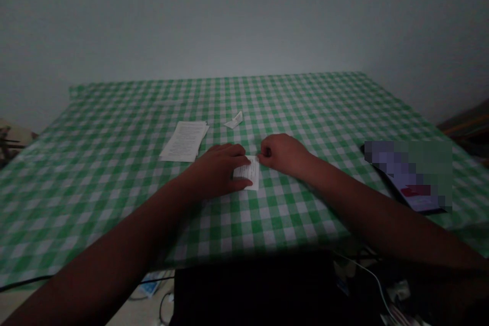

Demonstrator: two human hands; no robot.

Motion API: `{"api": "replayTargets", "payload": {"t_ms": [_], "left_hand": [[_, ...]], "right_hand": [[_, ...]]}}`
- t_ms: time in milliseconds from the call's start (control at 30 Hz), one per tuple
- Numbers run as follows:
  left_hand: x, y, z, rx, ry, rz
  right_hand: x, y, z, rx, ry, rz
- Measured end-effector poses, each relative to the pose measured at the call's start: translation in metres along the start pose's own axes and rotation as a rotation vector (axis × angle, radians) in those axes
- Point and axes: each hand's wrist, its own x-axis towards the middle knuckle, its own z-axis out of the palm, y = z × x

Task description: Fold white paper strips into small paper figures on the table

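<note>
"Bare forearms (122, 244) reach in. Where are the hands?"

"Left hand (217, 170) spread, thumb and fingers resting on a small printed sheet (252, 174) on the checked tablecloth (275, 214). Right hand (284, 152) curled nearly closed at its upper right corner; I can't tell if it grips."

"Any risk?"

"Light left-hand pressure might let the sheet skew if the right tugs; a hard pull could tear that corner."
</note>
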Motion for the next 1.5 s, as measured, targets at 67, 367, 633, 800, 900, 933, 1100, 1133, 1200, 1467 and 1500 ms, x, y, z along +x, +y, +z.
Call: {"api": "replayTargets", "payload": {"t_ms": [67,367,633,800,900,933,1100,1133,1200,1467,1500], "left_hand": [[0.000,0.000,0.000,0.006,0.004,-0.005],[0.000,0.000,0.001,-0.006,0.005,-0.001],[0.000,0.000,0.001,-0.012,0.012,-0.019],[0.000,-0.001,0.003,-0.007,0.013,-0.016],[0.000,-0.001,0.003,-0.016,0.015,-0.012],[0.000,-0.001,0.003,-0.019,0.016,-0.011],[-0.001,0.000,0.000,-0.022,0.007,-0.016],[-0.001,0.000,0.000,-0.022,0.004,-0.018],[-0.001,0.001,-0.002,-0.026,-0.004,-0.022],[-0.001,0.001,-0.004,-0.041,-0.014,-0.042],[-0.001,0.002,-0.004,-0.042,-0.014,-0.045]], "right_hand": [[-0.008,-0.003,0.001,0.017,-0.048,-0.038],[-0.003,-0.003,0.006,0.016,-0.026,-0.004],[-0.010,-0.005,0.003,0.021,-0.032,-0.006],[-0.016,-0.009,0.005,0.050,-0.071,-0.021],[-0.007,-0.006,0.003,0.013,-0.032,0.029],[-0.004,-0.005,0.003,-0.004,-0.013,0.034],[-0.015,-0.011,0.002,0.005,-0.051,-0.037],[-0.019,-0.014,0.003,0.027,-0.081,-0.043],[-0.028,-0.018,0.005,0.054,-0.132,-0.088],[-0.026,-0.020,0.004,0.057,-0.100,-0.055],[-0.027,-0.020,0.004,0.059,-0.108,-0.068]]}}
